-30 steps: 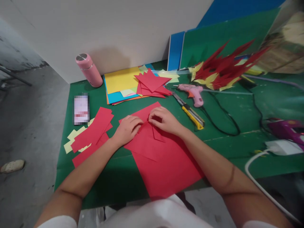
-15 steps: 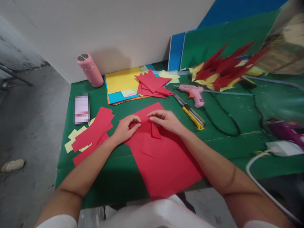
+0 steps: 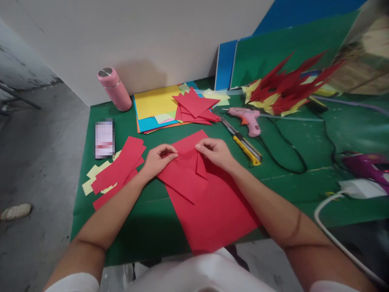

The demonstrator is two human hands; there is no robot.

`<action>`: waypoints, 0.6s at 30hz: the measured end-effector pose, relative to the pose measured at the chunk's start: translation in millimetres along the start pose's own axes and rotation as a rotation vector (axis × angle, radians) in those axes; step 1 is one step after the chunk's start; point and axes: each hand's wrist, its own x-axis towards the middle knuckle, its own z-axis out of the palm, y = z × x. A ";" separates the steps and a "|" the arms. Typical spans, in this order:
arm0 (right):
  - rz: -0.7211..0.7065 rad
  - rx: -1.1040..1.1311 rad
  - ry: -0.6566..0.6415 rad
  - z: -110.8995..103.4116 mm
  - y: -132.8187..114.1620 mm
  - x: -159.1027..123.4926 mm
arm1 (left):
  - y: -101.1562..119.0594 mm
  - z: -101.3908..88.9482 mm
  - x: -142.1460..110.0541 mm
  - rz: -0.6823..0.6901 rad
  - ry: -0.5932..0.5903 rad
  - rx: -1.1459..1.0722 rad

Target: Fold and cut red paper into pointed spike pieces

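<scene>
A large red paper sheet [image 3: 219, 219] lies on the green table before me. Above its upper part, my left hand [image 3: 158, 162] pinches a smaller red paper piece [image 3: 184, 178] between thumb and fingers. That piece slants over the sheet, its lower edge raised and casting a shadow. Thumb and forefinger of my right hand [image 3: 216, 153] grip a narrow red paper strip [image 3: 201, 167], which hangs down from the fingertips. Where strip and smaller piece meet is hard to make out, red on red.
Red strips [image 3: 120, 166] and pale yellow paper bits [image 3: 91, 184] lie left, near a phone [image 3: 105, 138] and pink bottle [image 3: 117, 91]. Behind are coloured sheets [image 3: 156, 101] and red pointed cutouts [image 3: 196, 103]. A yellow cutter [image 3: 247, 150], pink glue gun [image 3: 251, 119] and paper flames [image 3: 288, 89] stand right.
My hands have moved slightly apart, the right one rightward with the narrow strip, the left one a little leftward. The smaller red piece now shows a clearer raised lower edge.
</scene>
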 end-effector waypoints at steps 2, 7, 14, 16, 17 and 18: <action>-0.002 -0.011 0.060 -0.2 0.0 0.1 | -2.1 -2.3 2.9 -0.055 0.028 -0.069; 0.016 0.038 0.057 -5.6 -2.7 -1.0 | -3.2 -8.1 4.2 -0.144 0.106 -0.201; -0.006 0.148 -0.275 -13.8 -5.7 -3.1 | -1.3 -7.1 0.7 -0.034 0.078 -0.105; -0.001 0.169 -0.281 -11.1 -6.6 -4.1 | -0.5 -4.3 -0.4 0.005 0.054 -0.066; -0.002 0.181 -0.278 -9.0 -6.9 -4.7 | -0.2 -2.7 -1.0 0.022 0.042 -0.051; -0.005 0.194 -0.276 -6.6 -6.9 -5.1 | 0.0 -1.3 -1.5 0.036 0.030 -0.039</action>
